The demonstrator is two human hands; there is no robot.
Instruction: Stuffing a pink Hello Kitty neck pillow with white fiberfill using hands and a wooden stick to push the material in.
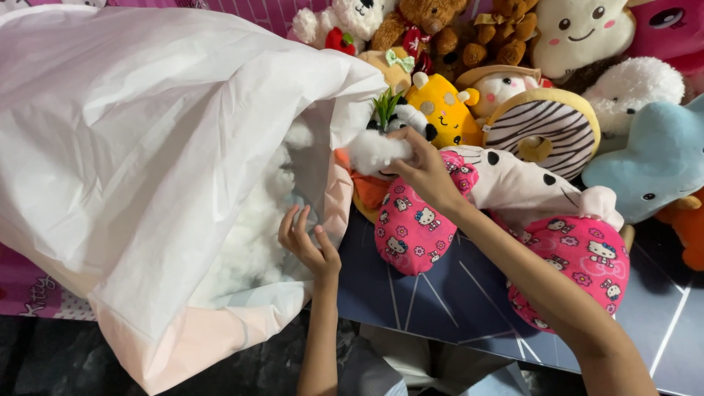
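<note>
Your right hand (425,172) pinches one tuft of white stuffing (375,152) against a small plush toy (396,117) above the table (440,293). Your left hand (308,242), fingers loosely spread, reaches into one large white bag (147,161) of stuffing. Two pink patterned cushions (411,227) lie beside one striped donut plush (546,125).

The big bag (147,147) at the left was white with a pale pink edge. The fluff (378,150) was white. The neck pillow (418,227) was bright pink with little white cats. The donut toy (543,125) had brown and white stripes. The elephant (653,161) at the right was light blue.
</note>
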